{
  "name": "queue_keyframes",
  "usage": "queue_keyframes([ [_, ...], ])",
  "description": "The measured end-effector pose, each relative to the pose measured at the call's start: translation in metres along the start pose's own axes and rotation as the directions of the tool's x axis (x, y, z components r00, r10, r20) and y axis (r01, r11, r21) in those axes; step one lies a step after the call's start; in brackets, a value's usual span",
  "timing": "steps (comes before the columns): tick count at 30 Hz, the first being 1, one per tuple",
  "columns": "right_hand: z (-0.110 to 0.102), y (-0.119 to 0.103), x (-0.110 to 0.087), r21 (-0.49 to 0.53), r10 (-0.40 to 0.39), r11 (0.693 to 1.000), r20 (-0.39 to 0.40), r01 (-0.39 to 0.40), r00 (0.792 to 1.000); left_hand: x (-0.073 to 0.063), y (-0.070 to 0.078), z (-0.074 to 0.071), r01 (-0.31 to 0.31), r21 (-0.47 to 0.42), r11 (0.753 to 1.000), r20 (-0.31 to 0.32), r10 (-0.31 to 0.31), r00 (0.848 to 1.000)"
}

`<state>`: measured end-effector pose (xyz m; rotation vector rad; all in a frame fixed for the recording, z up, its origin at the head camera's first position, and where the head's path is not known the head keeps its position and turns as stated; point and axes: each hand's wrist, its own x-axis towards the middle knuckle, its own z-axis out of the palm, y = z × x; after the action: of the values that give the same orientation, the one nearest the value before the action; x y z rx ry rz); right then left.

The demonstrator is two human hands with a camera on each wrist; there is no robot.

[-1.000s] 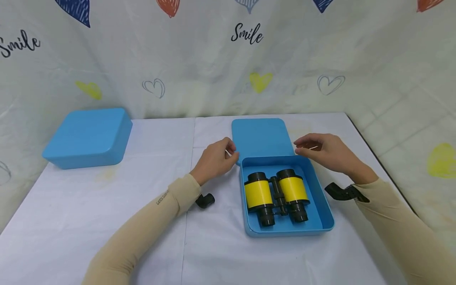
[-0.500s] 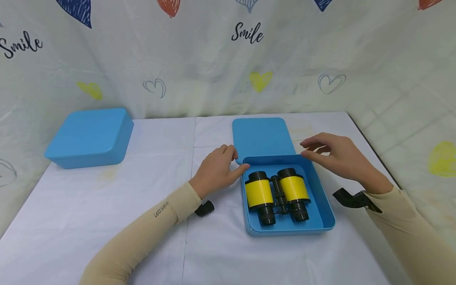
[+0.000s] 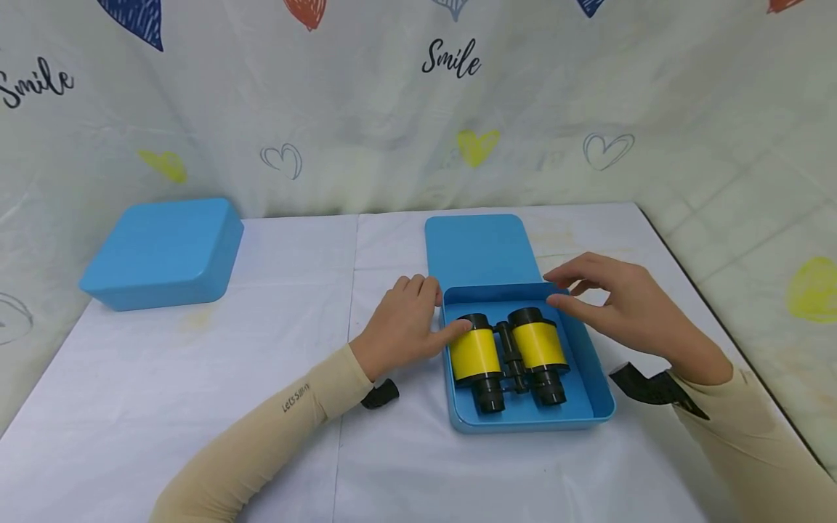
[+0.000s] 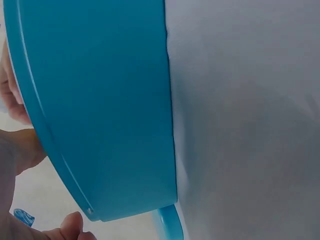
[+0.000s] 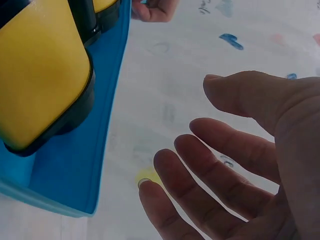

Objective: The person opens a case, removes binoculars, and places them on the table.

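From where I stand, the person's left grip (image 3: 407, 323) sits at the back left corner of a blue box (image 3: 532, 427), its thumb stretched away from the fingers and reaching inward over the rim; the fingers slope along the outside of that corner, and I can't tell whether they touch the wall. Between the two grips, just below them and inside the box, lies a pair of yellow-and-black binoculars (image 3: 513, 356), eyepieces towards the person. The left thumb passes across the top of the nearer barrel, though contact there is unclear. The right grip (image 3: 633, 312) is spread above the back right corner, thumb and fingers well apart with nothing between them; from its own wrist the fingers look fanned, with the box's edge just beside. Ahead of both grips, the box's lid (image 3: 482, 250) lies flat beyond the rear rim. Well off to the left of the left grip, a second blue box (image 3: 163, 250) rests shut on the white-covered counter (image 3: 281, 276). Just below the left grip, a black piece (image 3: 381, 394) shows beside the beige sleeve (image 3: 281, 428), and a black strap (image 3: 654, 388) juts out below the right grip's wrist.
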<state>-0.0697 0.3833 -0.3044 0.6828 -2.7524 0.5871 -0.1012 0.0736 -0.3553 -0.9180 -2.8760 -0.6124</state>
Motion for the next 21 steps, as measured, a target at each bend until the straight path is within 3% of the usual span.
queue_keyframes([
  [9,0.004,-0.011,-0.006,0.043,-0.037,0.998,0.016,0.036,0.999,-0.003,0.002,0.007,-0.032,0.040,0.999,-0.011,0.033,0.999],
  [16,0.007,-0.016,-0.008,0.031,-0.035,0.999,0.027,0.034,0.999,-0.006,0.005,0.008,-0.070,0.185,0.980,-0.070,0.084,0.994],
  [21,0.010,-0.019,-0.009,0.009,-0.064,0.998,0.035,0.064,0.997,-0.007,0.004,0.010,-0.093,0.241,0.966,-0.112,0.122,0.986],
])
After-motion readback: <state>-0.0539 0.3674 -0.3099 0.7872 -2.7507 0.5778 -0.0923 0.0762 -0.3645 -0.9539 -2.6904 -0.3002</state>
